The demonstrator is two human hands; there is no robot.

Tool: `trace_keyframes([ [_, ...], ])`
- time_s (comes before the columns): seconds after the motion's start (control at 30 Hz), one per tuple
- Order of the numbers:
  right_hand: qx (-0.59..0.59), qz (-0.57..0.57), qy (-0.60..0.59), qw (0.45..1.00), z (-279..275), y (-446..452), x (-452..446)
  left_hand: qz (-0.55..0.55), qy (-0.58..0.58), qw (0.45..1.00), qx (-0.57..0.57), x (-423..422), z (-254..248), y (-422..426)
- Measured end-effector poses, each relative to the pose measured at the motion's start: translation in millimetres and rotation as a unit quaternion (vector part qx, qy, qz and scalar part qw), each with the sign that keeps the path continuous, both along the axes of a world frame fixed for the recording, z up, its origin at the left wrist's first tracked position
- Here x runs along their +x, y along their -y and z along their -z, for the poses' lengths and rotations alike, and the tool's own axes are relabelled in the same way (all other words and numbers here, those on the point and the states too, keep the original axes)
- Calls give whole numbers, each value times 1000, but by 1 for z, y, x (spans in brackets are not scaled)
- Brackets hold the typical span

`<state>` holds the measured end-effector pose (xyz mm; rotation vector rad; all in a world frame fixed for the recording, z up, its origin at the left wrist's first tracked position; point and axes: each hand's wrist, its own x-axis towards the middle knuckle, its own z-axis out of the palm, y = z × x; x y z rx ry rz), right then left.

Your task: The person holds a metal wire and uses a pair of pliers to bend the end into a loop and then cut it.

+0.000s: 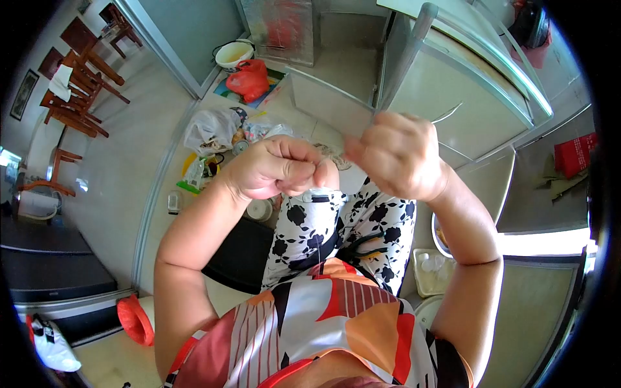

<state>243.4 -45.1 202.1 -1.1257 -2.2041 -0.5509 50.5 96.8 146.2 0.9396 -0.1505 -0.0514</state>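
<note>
Both hands are raised in front of the knees, a short distance apart. My left hand (278,168) is closed in a pinch, thumb against the curled fingers; whatever it holds is too small to make out. My right hand (401,155) is curled into a blurred fist with its knuckles up, and nothing can be made out in it. Below the hands are patterned trousers (304,226) with black flowers on white. A dark scissors-like item with a yellowish part (370,249) lies on the lap, its shape partly unclear.
Plastic bags (212,129) and a red bag (248,80) lie on the floor ahead, near a white bucket (234,54). A cabinet with an open door (330,103) stands ahead. At the right is a tray (432,277) with pale round items. Wooden chairs (77,97) stand far left.
</note>
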Motion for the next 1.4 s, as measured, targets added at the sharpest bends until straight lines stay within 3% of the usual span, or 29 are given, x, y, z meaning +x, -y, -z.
trace_keyframes([
  [0.03, -30, -2, -55, 998, 3, -3, 4, -29, 11, 999, -36, -3, 9, -2],
  [0.17, -201, -9, -223, 954, 5, -10, 9, -166, 80, 945, 269, 7, -4, -6],
  [0.23, -275, -15, -308, 910, 6, -10, 9, -310, 132, 798, 500, 11, -15, 4],
  [0.3, -332, -25, -404, 852, 8, -9, 7, -396, 202, 604, 661, 11, -24, 7],
  [0.4, -337, -12, -396, 854, 7, -9, 9, -438, 303, 474, 702, 13, -18, 4],
  [0.5, -269, 3, -316, 910, 9, -7, 6, -436, 280, 516, 683, 13, -18, 4],
  [0.53, -196, -7, -256, 947, 9, -8, 5, -432, 268, 535, 675, 12, -19, 5],
  [0.57, -121, -17, -192, 974, 9, -9, 3, -382, 174, 739, 526, 9, -19, 3],
  [0.6, -44, -26, -126, 991, 8, -10, 2, -303, 67, 888, 338, 3, -19, 0],
  [0.63, 11, -20, -60, 998, 5, -6, -2, -202, -45, 970, 124, 0, -20, -1],
  [0.7, 122, -11, 73, 990, -4, 6, -15, -103, -102, 989, 37, -6, -25, 3],
  [0.77, 94, -7, 94, 991, -7, 12, -19, -29, -196, 980, -19, -12, -31, 7],
  [0.8, 60, 5, 83, 995, -5, 13, -16, -84, -186, 978, 47, -11, -29, 8],
  [0.87, -52, 53, -46, 996, 10, 4, -5, -187, -158, 952, 184, -3, -20, 7],
  [0.93, -134, 95, -146, 975, 14, -1, 3, -376, -20, 787, 489, 2, -18, 12],
  [1.0, -190, 126, -221, 948, 11, -3, 2, -487, 164, 521, 681, 5, -20, 16],
  [1.03, -205, 115, -257, 937, 8, -4, 2, -484, 235, 370, 758, 6, -20, 11],
  [1.17, -208, 96, -248, 941, 1, -3, 2, -457, 224, 323, 798, 7, -18, 15],
  [1.27, -185, 88, -229, 951, -1, -1, 1, -450, 213, 331, 801, 7, -23, 18],
  [1.37, -133, 53, -198, 970, -2, 0, 2, -452, 205, 448, 744, 13, -24, 15],
  [1.4, -104, 24, -175, 979, -4, 0, 4, -402, 104, 664, 622, 11, -29, 15],
])
